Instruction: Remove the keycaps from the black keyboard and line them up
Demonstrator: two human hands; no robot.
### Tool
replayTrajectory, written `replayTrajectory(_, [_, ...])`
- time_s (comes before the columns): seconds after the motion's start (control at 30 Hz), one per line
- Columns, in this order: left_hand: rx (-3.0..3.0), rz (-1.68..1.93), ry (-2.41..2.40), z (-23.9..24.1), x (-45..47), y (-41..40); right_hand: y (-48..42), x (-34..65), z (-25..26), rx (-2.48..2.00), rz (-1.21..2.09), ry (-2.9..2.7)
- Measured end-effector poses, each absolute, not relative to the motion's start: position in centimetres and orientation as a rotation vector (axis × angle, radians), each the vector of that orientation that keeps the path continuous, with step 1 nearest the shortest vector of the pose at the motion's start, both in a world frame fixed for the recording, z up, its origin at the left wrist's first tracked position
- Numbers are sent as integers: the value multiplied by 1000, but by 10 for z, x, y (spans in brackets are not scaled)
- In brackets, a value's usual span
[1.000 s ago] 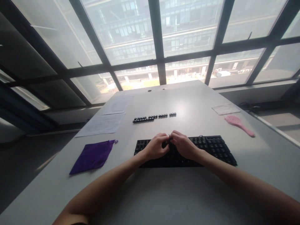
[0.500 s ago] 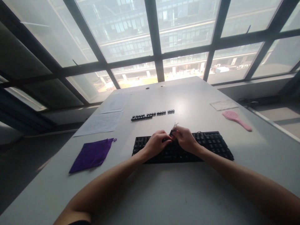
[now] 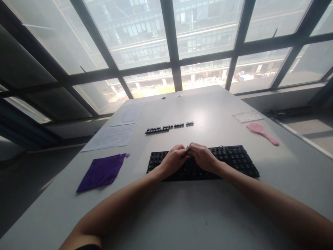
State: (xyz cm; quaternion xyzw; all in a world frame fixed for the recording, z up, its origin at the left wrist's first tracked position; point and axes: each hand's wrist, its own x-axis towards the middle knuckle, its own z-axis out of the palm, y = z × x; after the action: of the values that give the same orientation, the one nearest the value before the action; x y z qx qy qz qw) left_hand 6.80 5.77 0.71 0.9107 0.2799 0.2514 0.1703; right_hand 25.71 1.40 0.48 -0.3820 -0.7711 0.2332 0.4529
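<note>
My L hand [image 3: 174,158] & R hand [image 3: 203,157] meet over the middle of the kbd [image 3: 236,159], fingers curled in close, so the grip's narrow on both sides; smth small & dark shows betw the fingertips, but can't tell what, or which hand has it. Prob. both are in so each steadies the other on a tiny part. Kbd lies flat on the table [image 3: 182,215], long side facing me, prob. for equal reach w/ either arm. Beyond it, apart, loose keycaps [image 3: 157,131] sit in short rows w/ gaps, apparently grouped so their order's easy to read. Purple pouch [image 3: 101,172] lies off to the L, papers [image 3: 110,136] past it; pink hairbrush [image 3: 260,130] & flat packet [image 3: 248,116] off to the R, presumably for elbow room.
</note>
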Motion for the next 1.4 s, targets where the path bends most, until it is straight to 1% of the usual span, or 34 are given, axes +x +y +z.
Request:
replayTrajectory(0.23, [2581,728,807,10,69,56,16,260,6,-1009,641,-1691])
replayTrajectory(0.77, [2580,719,810,8,69,56,18,262,4,-1056,717,-1637])
replayTrajectory(0.9, [2593,714,813,8,69,56,16,261,5,-1037,653,-1670])
replayTrajectory(1.1, [2650,704,808,3,69,58,9,261,3,-882,525,-1898])
replayTrajectory(1.4, [2633,731,773,4,70,55,8,262,1,-792,389,-2073])
